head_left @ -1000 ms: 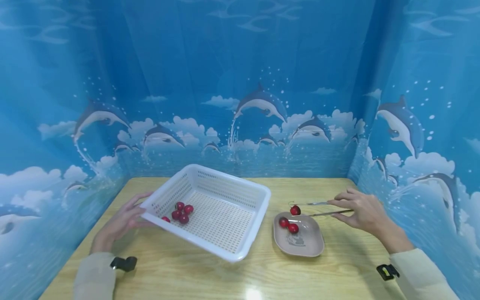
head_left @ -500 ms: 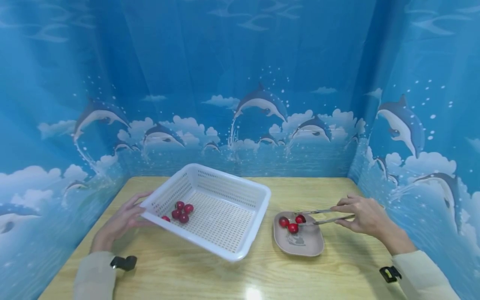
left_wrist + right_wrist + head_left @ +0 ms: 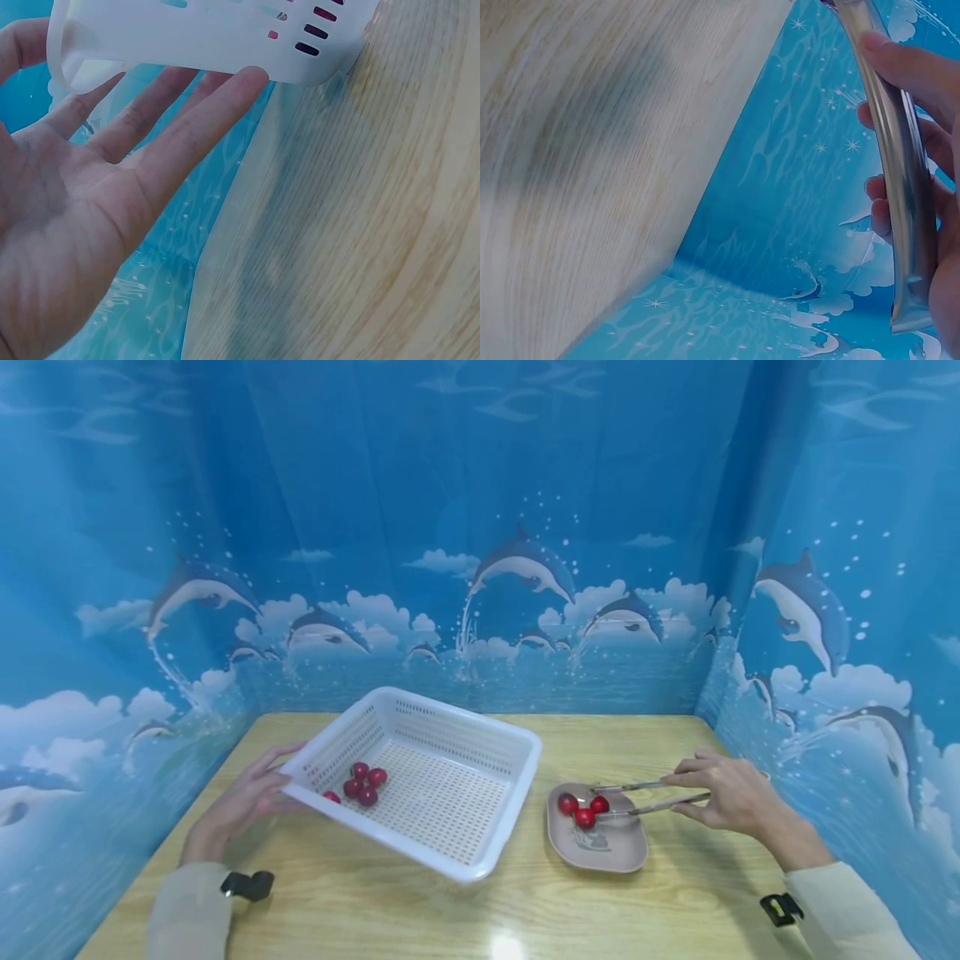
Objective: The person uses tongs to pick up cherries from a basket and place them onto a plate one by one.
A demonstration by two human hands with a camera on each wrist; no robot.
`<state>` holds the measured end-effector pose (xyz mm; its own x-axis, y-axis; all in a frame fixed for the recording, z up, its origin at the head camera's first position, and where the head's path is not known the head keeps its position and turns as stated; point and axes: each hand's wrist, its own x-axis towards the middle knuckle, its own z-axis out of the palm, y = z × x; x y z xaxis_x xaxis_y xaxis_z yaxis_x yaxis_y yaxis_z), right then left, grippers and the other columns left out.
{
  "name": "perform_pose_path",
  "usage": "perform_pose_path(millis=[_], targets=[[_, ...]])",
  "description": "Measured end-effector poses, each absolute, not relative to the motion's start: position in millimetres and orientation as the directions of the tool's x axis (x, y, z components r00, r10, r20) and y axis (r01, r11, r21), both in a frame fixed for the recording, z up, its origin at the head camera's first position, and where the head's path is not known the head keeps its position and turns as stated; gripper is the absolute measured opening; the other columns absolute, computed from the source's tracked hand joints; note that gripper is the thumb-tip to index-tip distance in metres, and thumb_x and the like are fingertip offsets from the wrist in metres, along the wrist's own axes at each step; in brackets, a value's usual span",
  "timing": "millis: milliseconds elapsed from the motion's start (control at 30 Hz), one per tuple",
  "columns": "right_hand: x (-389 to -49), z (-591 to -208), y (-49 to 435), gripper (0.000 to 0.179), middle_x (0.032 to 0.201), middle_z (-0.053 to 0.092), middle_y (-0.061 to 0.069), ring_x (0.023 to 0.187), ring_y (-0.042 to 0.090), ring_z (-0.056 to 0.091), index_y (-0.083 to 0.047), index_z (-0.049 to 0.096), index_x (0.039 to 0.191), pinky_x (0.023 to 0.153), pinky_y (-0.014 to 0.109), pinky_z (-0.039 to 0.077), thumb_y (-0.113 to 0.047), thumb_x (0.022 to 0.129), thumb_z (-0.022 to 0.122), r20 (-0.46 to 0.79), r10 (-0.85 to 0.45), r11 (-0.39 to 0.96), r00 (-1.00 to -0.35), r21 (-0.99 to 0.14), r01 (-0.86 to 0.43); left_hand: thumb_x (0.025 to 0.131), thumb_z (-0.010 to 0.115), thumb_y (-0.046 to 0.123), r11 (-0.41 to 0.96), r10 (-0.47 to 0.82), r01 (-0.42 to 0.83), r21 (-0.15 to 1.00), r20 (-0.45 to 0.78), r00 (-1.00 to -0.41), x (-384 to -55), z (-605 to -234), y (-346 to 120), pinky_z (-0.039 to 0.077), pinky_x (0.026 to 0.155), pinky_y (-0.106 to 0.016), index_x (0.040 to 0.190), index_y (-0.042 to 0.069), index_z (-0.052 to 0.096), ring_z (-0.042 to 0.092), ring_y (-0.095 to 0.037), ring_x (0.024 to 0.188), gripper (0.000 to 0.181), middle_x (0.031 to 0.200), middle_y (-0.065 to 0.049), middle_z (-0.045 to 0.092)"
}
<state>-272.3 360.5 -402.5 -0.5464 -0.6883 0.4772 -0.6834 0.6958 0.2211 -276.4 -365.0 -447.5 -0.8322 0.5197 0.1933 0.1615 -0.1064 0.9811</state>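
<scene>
My left hand (image 3: 243,797) grips the left end of a white perforated plastic basket (image 3: 442,802), thumb at its rim and fingers spread along its underside in the left wrist view. Several dark red cherries (image 3: 367,797) lie at the basket's left side. With my right hand (image 3: 731,793) I hold metal tongs (image 3: 907,187) by their arms, thumb on one side and fingers on the other. The tips of the tongs reach into a small pinkish-beige dish (image 3: 618,843), around a red cherry (image 3: 599,804). Two more cherries (image 3: 576,812) sit beside it there.
A light wood-grain table (image 3: 360,902) bears the dish, which stands just right of the basket. Blue curtains (image 3: 480,527) printed with dolphins enclose the table at the back and both sides.
My right hand has lowered the cherry in the tongs from above the dish's far edge into the dish, beside the other two. My left hand and the basket have stayed put.
</scene>
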Motion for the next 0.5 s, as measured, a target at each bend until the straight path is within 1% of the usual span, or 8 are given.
perform_pose_path(millis=[167,300,367,400,433,500], targets=[[-271,-399,357,0.048,0.093,0.075,-0.007,0.077,0.012,0.065,-0.022,0.081,0.107,0.049,0.018,0.046,-0.029,0.061,0.094,0.479,-0.679,0.701,-0.556,0.202,-0.683,0.109,0.032,0.001,-0.097,0.517,0.167,0.981,0.193,-0.834,-277,-448,-366,0.061,0.101,-0.048,0.162,0.015,0.029,0.065,-0.015,0.125,0.054,0.145,0.009,0.055],[-273,-396,352,0.052,0.097,0.076,-0.004,0.078,0.014,0.067,-0.022,0.081,0.111,0.047,0.015,0.042,-0.029,0.061,0.095,0.494,-0.672,0.704,-0.551,0.196,-0.683,0.109,0.032,0.001,-0.091,0.517,0.168,0.982,0.191,-0.834,-277,-448,-366,0.061,0.101,-0.047,0.161,0.015,0.030,0.065,-0.015,0.125,0.054,0.145,0.010,0.054],[-274,-393,350,0.051,0.098,0.076,-0.002,0.079,0.016,0.067,-0.022,0.080,0.112,0.046,0.015,0.041,-0.031,0.064,0.094,0.503,-0.673,0.700,-0.542,0.200,-0.685,0.109,0.032,0.000,-0.098,0.522,0.170,0.981,0.196,-0.830,-277,-448,-366,0.061,0.101,-0.047,0.161,0.015,0.030,0.065,-0.015,0.125,0.054,0.146,0.009,0.054],[-276,-392,348,0.049,0.099,0.076,-0.002,0.080,0.016,0.067,-0.022,0.080,0.113,0.046,0.015,0.041,-0.035,0.068,0.092,0.508,-0.675,0.697,-0.534,0.202,-0.688,0.109,0.031,0.000,-0.101,0.525,0.172,0.980,0.200,-0.827,-277,-448,-366,0.061,0.101,-0.047,0.161,0.015,0.029,0.065,-0.015,0.125,0.054,0.146,0.009,0.054],[-277,-391,347,0.046,0.099,0.077,-0.001,0.081,0.017,0.068,-0.021,0.080,0.114,0.047,0.016,0.043,-0.042,0.074,0.089,0.514,-0.679,0.691,-0.524,0.206,-0.693,0.109,0.031,0.000,-0.105,0.529,0.174,0.979,0.203,-0.824,-277,-448,-366,0.061,0.101,-0.047,0.162,0.015,0.029,0.064,-0.016,0.125,0.055,0.146,0.009,0.054],[-279,-388,343,0.046,0.100,0.077,0.000,0.084,0.018,0.068,-0.020,0.079,0.115,0.048,0.019,0.047,-0.057,0.087,0.076,0.530,-0.684,0.681,-0.502,0.215,-0.700,0.109,0.031,0.000,-0.111,0.530,0.174,0.979,0.206,-0.823,-277,-448,-366,0.061,0.101,-0.046,0.161,0.016,0.030,0.064,-0.016,0.125,0.055,0.145,0.009,0.054]])
